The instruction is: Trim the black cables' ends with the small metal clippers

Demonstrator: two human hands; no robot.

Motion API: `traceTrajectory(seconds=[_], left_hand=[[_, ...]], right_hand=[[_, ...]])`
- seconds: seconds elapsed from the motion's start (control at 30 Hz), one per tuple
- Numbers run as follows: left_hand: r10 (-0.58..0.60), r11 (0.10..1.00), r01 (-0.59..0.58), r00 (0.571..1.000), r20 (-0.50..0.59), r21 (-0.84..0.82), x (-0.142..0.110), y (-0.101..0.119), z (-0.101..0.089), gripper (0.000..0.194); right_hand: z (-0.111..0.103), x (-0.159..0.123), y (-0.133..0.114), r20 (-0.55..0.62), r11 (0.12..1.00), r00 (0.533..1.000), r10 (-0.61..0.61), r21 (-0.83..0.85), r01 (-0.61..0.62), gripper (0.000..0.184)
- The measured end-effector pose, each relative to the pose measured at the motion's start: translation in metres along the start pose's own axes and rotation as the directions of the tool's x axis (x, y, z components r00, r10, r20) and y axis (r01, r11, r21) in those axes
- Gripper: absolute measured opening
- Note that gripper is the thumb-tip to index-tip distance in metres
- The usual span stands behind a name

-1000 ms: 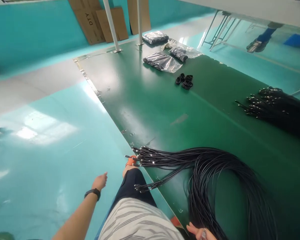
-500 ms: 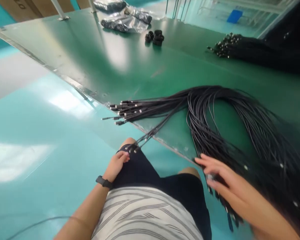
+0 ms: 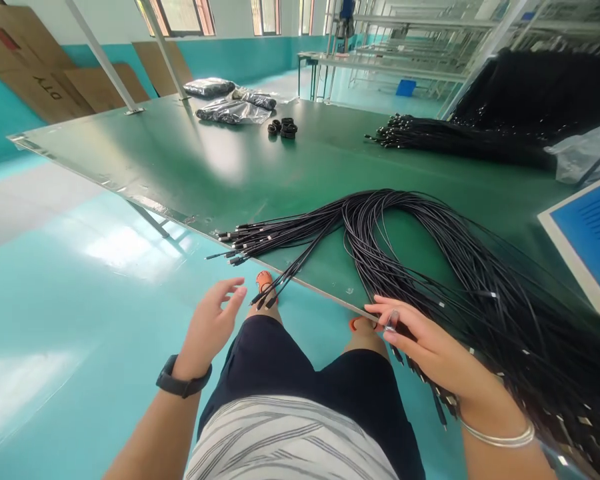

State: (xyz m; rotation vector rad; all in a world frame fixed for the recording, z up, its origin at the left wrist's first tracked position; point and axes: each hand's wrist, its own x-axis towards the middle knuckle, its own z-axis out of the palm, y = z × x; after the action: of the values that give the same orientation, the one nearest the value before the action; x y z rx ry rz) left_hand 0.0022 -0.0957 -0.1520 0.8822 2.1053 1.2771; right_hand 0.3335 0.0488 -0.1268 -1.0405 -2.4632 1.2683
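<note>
A large bundle of black cables (image 3: 380, 220) lies curved on the green table (image 3: 180, 160), its left connector ends (image 3: 245, 243) reaching the near edge. A few cable ends (image 3: 267, 297) hang over that edge. Just left of these, my left hand (image 3: 215, 323) is open in the air, thumb and fingers apart, with a dark band at the wrist. My right hand (image 3: 425, 343) is at the table edge over the bundle's lower strands, fingers stretched out. A small shiny silvery thing (image 3: 391, 320) shows by its thumb and fingers; whether worn or held is unclear. Several connectors hang below that hand.
Clear bags of dark items (image 3: 235, 110) and small black coils (image 3: 283, 128) lie at the back. Another cable bundle (image 3: 430, 133) lies back right, near a clear plastic bag (image 3: 587, 153) and a blue panel with a pale rim (image 3: 590, 240). Metal posts (image 3: 105, 60) rise from the table.
My left hand has drawn back to the left of the hanging cable ends, its fingers now apart. The camera view has tilted up. My right hand stays by the bundle at the edge.
</note>
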Motion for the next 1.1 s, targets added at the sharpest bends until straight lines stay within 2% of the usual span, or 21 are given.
traceTrajectory(seconds=[0.07,0.13,0.2,0.27,0.3,0.37,0.4,0.43,0.5,0.53,0.6,0.7,0.8,0.87,1.03,1.1], left_hand=[[-0.024,1.0,0.023,0.99,0.137,0.007,0.006,0.008,0.009,0.039],[-0.041,0.999,0.048,0.96,0.278,-0.015,0.011,0.013,0.019,0.04],[-0.046,0.995,0.077,0.911,0.409,-0.058,0.015,0.017,0.027,0.041],[-0.049,0.986,0.123,0.853,0.52,-0.109,0.015,0.021,0.035,0.039],[-0.053,0.979,0.156,0.821,0.568,-0.134,0.014,0.022,0.038,0.039],[-0.063,0.955,0.235,0.76,0.646,-0.183,0.009,0.024,0.047,0.038],[-0.068,0.939,0.276,0.732,0.678,-0.204,0.004,0.024,0.052,0.037],[-0.072,0.923,0.315,0.704,0.706,-0.22,-0.001,0.023,0.058,0.037],[-0.087,0.892,0.385,0.659,0.747,-0.236,-0.013,0.019,0.07,0.037],[-0.095,0.879,0.41,0.65,0.754,-0.243,-0.019,0.017,0.076,0.037],[-0.104,0.856,0.439,0.665,0.74,-0.274,-0.028,0.011,0.086,0.033],[-0.11,0.822,0.463,0.699,0.707,-0.33,-0.033,0.007,0.093,0.027],[-0.112,0.782,0.505,0.689,0.716,-0.364,-0.03,0.011,0.092,0.028],[-0.105,0.761,0.534,0.662,0.742,-0.368,-0.027,0.017,0.09,0.03],[-0.092,0.744,0.596,0.539,0.837,-0.303,-0.027,0.027,0.088,0.032],[-0.097,0.736,0.612,0.519,0.849,-0.29,-0.029,0.027,0.088,0.032]], right_hand=[[0.001,0.0,0.002,-0.011,1.0,1.0,0.011,0.018,-0.01,0.01],[0.001,0.0,0.005,-0.022,0.998,1.0,0.023,0.064,-0.021,0.011],[0.002,-0.003,0.004,-0.05,0.99,0.998,0.046,0.139,-0.039,0.012],[0.006,-0.008,-0.002,-0.151,0.968,0.984,0.095,0.244,-0.056,0.013],[0.009,-0.011,-0.008,-0.237,0.949,0.964,0.124,0.312,-0.045,0.014],[0.02,-0.016,-0.024,-0.414,0.893,0.894,0.168,0.448,0.04,0.017],[0.027,-0.017,-0.033,-0.469,0.861,0.866,0.175,0.5,0.097,0.019],[0.036,-0.017,-0.041,-0.483,0.833,0.858,0.174,0.537,0.133,0.02],[0.054,-0.014,-0.053,-0.414,0.801,0.895,0.165,0.585,0.123,0.021],[0.063,-0.011,-0.056,-0.353,0.788,0.919,0.175,0.61,0.085,0.021],[0.08,-0.003,-0.058,-0.247,0.725,0.937,0.245,0.689,-0.008,0.02],[0.099,0.009,-0.05,-0.2,0.579,0.904,0.378,0.813,-0.063,0.023],[0.106,0.018,-0.041,-0.232,0.521,0.873,0.428,0.853,-0.029,0.032],[0.105,0.021,-0.038,-0.261,0.508,0.857,0.444,0.861,-0.001,0.032],[0.097,0.027,-0.036,-0.314,0.486,0.828,0.465,0.872,0.058,0.023],[0.095,0.027,-0.035,-0.315,0.476,0.824,0.472,0.877,0.063,0.023]])
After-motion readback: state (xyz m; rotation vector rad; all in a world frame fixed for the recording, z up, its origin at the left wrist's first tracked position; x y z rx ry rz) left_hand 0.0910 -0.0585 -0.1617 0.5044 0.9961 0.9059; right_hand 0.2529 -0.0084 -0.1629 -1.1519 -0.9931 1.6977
